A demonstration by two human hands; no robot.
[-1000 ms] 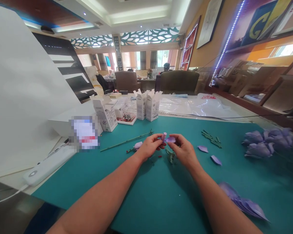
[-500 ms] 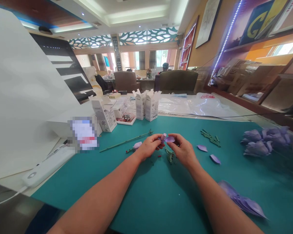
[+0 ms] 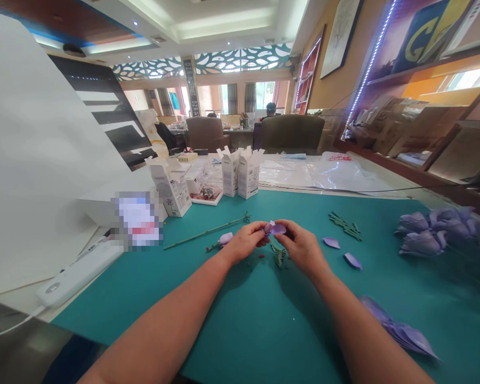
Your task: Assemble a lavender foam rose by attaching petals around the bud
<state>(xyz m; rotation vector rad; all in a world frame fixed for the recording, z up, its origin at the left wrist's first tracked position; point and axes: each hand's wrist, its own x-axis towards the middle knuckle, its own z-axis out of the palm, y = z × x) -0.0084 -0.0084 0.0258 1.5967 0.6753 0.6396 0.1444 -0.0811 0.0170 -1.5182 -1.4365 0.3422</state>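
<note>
Near the middle of the green mat, my left hand (image 3: 246, 241) is closed on a small pale purple flower core (image 3: 269, 226). My right hand (image 3: 303, 245) pinches a purple petal (image 3: 279, 229) against the core's right side. Below the hands lie green leaf-like pieces (image 3: 279, 255) and a tiny red piece (image 3: 261, 256). A purple bud (image 3: 225, 238) with a short stem rests just left of my left hand. Behind it, a long green stem (image 3: 208, 232) lies slantwise. Two loose petals (image 3: 331, 243) are to the right of my right hand.
Short green sticks (image 3: 345, 226) lie at the right, beyond them purple flowers (image 3: 422, 233). Stacked petals (image 3: 410, 336) sit by my right forearm. Open white boxes (image 3: 248, 173) and a tray (image 3: 206, 195) stand at the back; a power strip (image 3: 80, 274) and blurred screen (image 3: 139, 220) are left.
The flower core has tilted slightly to the right between my hands. My left hand has shifted a little, and the petal stays in my right hand's pinch.
</note>
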